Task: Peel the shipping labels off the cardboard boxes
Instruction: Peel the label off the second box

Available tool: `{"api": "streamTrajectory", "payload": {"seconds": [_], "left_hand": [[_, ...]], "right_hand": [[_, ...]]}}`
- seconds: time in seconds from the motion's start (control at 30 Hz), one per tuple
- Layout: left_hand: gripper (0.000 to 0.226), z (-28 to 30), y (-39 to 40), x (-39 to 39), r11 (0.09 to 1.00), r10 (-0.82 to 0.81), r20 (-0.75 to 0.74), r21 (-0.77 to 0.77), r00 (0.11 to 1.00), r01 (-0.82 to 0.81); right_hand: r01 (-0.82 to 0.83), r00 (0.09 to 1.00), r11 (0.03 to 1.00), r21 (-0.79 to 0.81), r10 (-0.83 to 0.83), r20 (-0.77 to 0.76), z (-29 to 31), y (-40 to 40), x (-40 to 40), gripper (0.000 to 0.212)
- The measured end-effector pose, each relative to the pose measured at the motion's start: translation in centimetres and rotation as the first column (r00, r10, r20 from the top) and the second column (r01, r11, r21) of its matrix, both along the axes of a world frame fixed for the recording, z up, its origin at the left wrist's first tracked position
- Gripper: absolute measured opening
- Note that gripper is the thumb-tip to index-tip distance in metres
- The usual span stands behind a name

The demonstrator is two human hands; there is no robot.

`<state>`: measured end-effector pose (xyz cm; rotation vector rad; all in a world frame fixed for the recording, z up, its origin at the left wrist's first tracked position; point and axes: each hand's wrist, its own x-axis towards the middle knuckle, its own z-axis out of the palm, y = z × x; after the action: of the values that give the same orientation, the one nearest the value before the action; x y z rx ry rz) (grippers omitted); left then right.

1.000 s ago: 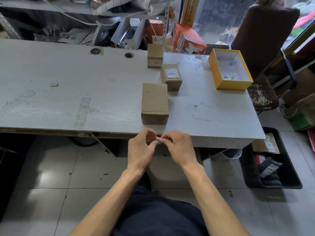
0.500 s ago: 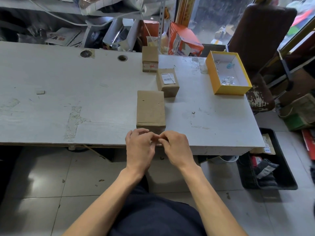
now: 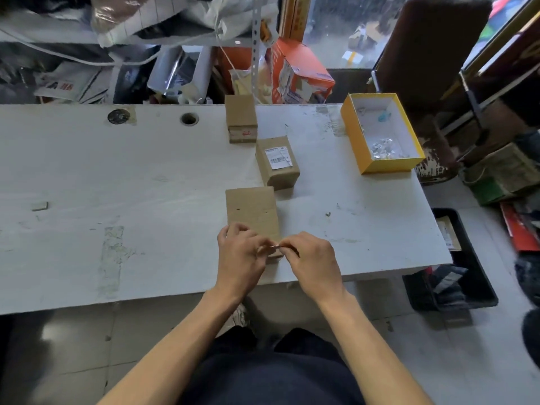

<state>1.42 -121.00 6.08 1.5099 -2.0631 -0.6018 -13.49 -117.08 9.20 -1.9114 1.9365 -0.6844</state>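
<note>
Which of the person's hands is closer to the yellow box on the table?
The right hand. It sits at the table's near edge, with the yellow box farther back and to its right. The left hand is beside it, farther from the box.

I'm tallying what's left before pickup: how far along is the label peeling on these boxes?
Done, apparently: the nearest box shows a bare top. In hand: left hand and right hand pinch a small scrap between fingertips, likely peeled label. Left: the middle box has its white label on top, and the far box has a marked strip on its front.
</note>
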Motion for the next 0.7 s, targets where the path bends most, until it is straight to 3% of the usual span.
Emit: {"api": "streamTrajectory", "payload": {"seconds": [0.2, 0.33, 0.47, 0.7], "left_hand": [[0.011, 0.1, -2.5, -3.8, 0.985, -0.163, 0.078, 0.071, 0.984, 0.158], [0.031, 1.3, -3.9, -7.8, 0.958, -0.28, 0.17, 0.107, 0.945, 0.265], [0.046, 2.0, -6.1, -12.4, 0.945, -0.305, 0.278, 0.204, 0.911, 0.254], [0.044, 2.6, -10.2, -21.8, 0.88, -0.45, 0.457, 0.376, 0.767, 0.291]], "right_hand": [[0.122, 0.992, 0.988, 0.094, -0.119, -0.04, -1.1, -1.3, -3.4, 0.005], [0.203, 0.979, 0.971, 0.123, -0.199, -0.051, -1.0, -2.5, -7.1, 0.006], [0.302, 0.953, 0.947, 0.112, -0.297, -0.063, -0.6, -4.1, -13.4, 0.009], [0.307, 0.952, 0.949, 0.07, -0.307, -0.011, 0.6, -9.6, -25.3, 0.014]]}}
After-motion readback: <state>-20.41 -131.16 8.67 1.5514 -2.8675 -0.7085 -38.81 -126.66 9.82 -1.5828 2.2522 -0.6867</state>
